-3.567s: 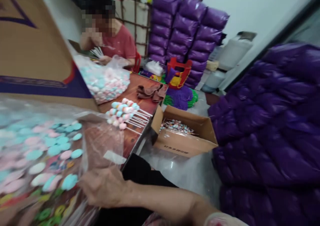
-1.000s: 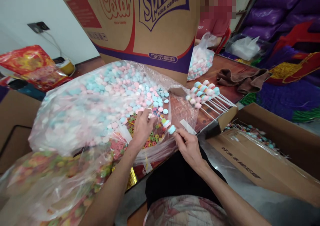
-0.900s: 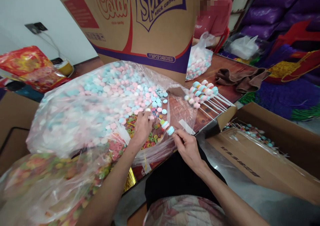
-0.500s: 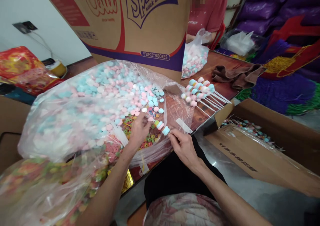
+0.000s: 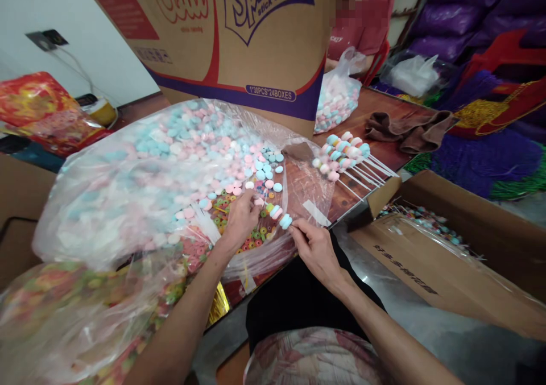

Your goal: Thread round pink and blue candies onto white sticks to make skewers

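My right hand (image 5: 313, 245) pinches the lower end of a candy skewer (image 5: 276, 211) that carries blue, pink-white and yellow-green pieces. At the skewer's upper left end, my left hand (image 5: 244, 217) has its fingers closed around a pink candy (image 5: 258, 202). Beyond and left of the hands lies a large clear bag (image 5: 106, 203) of pink, blue and white candies, some spilling from its mouth. Small colourful rings (image 5: 258, 237) lie under and beside my left hand. Several finished-looking candy sticks (image 5: 347, 152) are piled to the right, their white sticks pointing right.
A large cardboard box (image 5: 273, 61) stands behind the bag. On the right are a brown cloth (image 5: 409, 132) and, lower, an open carton (image 5: 401, 265) holding candy sticks. A person (image 5: 362, 27) sits across the table (image 5: 388, 103). A bag of coloured rings (image 5: 85, 317) lies at lower left.
The whole view has shifted slightly, with the scene a little further right. Both hands keep nearly the same pose at the skewer; the pink candy remains at my left fingertips.
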{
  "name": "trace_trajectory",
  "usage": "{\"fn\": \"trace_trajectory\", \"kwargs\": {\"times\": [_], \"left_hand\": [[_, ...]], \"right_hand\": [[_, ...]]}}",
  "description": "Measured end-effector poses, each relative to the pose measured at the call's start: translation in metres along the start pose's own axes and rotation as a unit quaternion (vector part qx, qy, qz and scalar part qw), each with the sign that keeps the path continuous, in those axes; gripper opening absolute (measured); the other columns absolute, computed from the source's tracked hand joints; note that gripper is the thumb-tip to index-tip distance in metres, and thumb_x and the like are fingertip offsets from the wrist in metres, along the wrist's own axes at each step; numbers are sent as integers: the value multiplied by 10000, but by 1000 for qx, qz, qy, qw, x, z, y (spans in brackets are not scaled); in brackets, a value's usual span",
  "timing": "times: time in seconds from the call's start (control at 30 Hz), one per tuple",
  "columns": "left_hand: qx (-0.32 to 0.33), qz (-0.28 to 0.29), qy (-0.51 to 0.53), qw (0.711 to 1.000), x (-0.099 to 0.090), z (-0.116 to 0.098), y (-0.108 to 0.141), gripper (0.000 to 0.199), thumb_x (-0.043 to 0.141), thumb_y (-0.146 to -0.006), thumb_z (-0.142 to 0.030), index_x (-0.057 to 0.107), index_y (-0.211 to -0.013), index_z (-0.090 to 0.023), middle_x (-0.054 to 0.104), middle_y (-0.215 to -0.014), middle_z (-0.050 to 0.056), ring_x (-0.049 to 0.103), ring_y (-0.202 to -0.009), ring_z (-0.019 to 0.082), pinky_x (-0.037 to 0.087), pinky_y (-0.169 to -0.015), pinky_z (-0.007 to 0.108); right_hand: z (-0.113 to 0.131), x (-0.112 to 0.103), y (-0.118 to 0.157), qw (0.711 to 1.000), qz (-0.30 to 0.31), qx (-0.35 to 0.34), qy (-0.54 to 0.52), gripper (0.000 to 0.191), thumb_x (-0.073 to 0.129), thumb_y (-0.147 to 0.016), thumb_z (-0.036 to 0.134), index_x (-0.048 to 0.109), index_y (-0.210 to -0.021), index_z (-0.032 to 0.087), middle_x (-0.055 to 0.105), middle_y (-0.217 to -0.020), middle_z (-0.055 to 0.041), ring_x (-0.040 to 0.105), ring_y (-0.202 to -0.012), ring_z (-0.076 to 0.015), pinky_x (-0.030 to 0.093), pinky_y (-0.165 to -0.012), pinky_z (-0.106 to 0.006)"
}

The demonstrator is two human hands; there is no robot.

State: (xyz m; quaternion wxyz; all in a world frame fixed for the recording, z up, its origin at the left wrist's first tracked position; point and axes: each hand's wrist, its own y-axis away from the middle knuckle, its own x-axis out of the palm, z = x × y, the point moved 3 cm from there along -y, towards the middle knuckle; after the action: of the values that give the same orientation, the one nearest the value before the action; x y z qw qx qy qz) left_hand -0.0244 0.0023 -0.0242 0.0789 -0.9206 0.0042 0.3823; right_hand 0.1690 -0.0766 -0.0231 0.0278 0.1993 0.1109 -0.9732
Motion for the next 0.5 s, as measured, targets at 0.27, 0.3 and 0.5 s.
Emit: {"fn": "trace_trajectory", "kwargs": {"times": [0.27,0.3,0.5], "left_hand": [[-49,-45,178,982,3,7,6,268,641,-721,-211,640,-988,-180,674,-880,42,643,-750,174,522,-710,304],[-55,-45,216,974,3,7,7,258,648,-715,-232,634,-967,-180,677,-859,33,645,-743,168,521,-700,293],[-50,-73,304,949,1,-1,12,252,688,-664,-249,639,-901,-175,695,-808,8,652,-743,142,516,-708,253]], "right_hand": [[2,2,-1,1000,12,-2,19,256,466,-954,260,507,-710,191,364,-600,63,337,-526,-92,268,-552,-238],[2,3,-2,1000,14,-2,22,260,464,-953,259,498,-703,193,362,-596,63,334,-520,-93,263,-546,-241],[3,4,-2,999,21,-10,32,263,457,-948,252,487,-693,195,365,-589,62,336,-512,-93,255,-544,-244]]}}
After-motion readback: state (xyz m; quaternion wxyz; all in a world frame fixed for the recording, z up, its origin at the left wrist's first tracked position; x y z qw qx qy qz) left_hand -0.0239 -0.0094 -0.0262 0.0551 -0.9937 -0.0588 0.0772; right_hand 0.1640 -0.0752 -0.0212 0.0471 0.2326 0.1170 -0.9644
